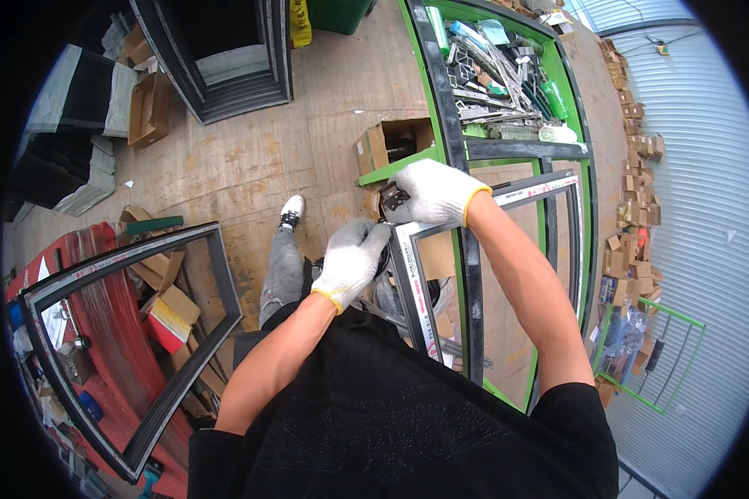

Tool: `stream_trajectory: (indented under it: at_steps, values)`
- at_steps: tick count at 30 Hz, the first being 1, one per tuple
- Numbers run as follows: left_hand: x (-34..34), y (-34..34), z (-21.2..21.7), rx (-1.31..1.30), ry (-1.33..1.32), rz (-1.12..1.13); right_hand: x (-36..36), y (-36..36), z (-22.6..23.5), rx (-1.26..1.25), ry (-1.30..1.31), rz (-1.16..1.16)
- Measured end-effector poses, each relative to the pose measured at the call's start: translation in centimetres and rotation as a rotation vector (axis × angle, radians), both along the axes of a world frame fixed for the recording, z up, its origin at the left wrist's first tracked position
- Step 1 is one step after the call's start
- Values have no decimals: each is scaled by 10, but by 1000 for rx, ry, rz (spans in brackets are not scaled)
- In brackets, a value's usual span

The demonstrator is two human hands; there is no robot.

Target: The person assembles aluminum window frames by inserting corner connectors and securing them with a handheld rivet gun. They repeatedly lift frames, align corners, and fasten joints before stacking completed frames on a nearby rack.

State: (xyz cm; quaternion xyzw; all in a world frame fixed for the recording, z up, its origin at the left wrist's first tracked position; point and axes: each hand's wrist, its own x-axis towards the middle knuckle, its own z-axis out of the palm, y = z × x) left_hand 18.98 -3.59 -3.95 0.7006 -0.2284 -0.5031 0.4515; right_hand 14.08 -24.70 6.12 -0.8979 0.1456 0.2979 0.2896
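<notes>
In a white knit glove, my right hand [434, 193] is closed round a small dark metal part [394, 197] at the near-left corner of a window frame [422, 287]. This frame is dark, with printed white protective film along its faces, and rests on a green and black rack [472, 299]. My left hand [349, 259], gloved the same way, is just left of that corner. Its fingers are bent together at the frame's end; what they hold, if anything, is hidden.
A green-framed bin [508, 79] of metal hardware and profile pieces lies beyond the rack. On the floor stands a cardboard box [395, 145]. To the left, another dark frame [133, 333] leans by a red surface [108, 374]. More cartons [632, 191] line the corrugated wall.
</notes>
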Motion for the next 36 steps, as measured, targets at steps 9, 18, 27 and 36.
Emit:
stream_trajectory:
  at_steps: [9,18,27,36]
  values:
    - [-1,-4,0,-19,-141,-1,6,5,-8,-80,32,58]
    - [4,-1,1,9,75,14,-14,-3,0,-7,-167,-26]
    - [8,-6,4,-15,224,24,-18,3,-7,-109,-159,-41]
    - [59,-29,39,75,133,-238,-91,45,49,-33,-555,-545]
